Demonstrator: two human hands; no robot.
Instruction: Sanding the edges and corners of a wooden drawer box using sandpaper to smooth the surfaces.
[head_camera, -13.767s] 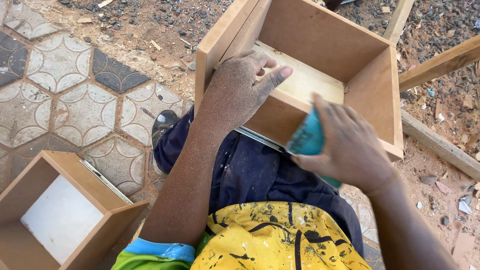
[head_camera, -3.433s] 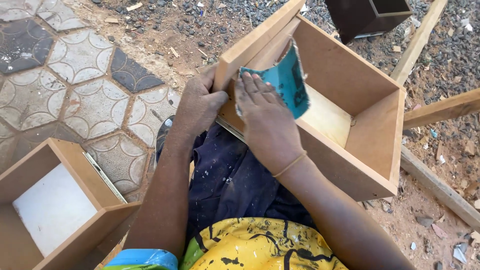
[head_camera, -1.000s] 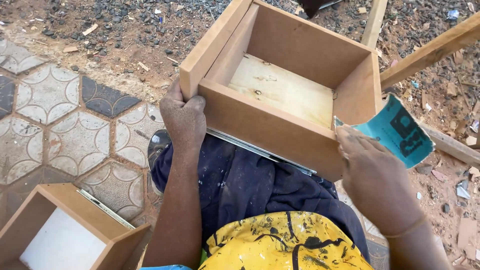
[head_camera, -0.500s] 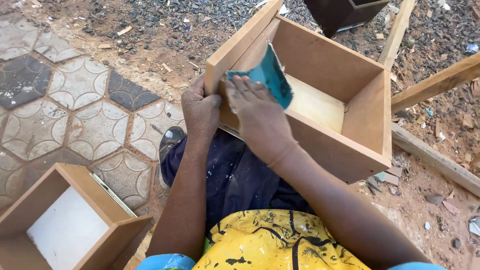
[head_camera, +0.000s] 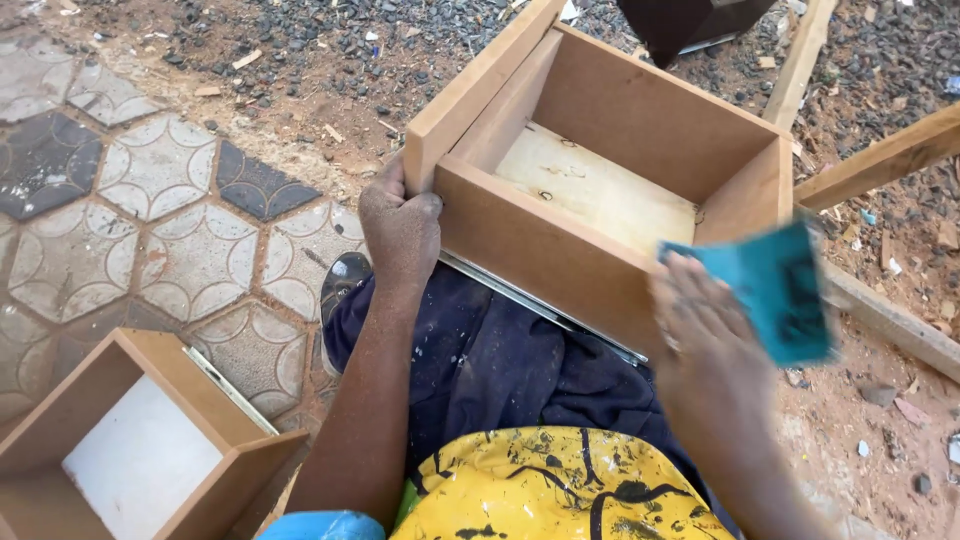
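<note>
Left hand (head_camera: 402, 225) clenched on wooden drawer (head_camera: 600, 190) corner | right hand (head_camera: 705, 335) pinching blue sandpaper (head_camera: 780, 290)

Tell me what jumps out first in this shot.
A wooden drawer sits open on the person's lap at centre, the left hand gripping its near-left corner. The right hand holds a teal sandpaper sheet by the drawer's right side, blurred. A second drawer lies on the tiles at lower left.
</note>
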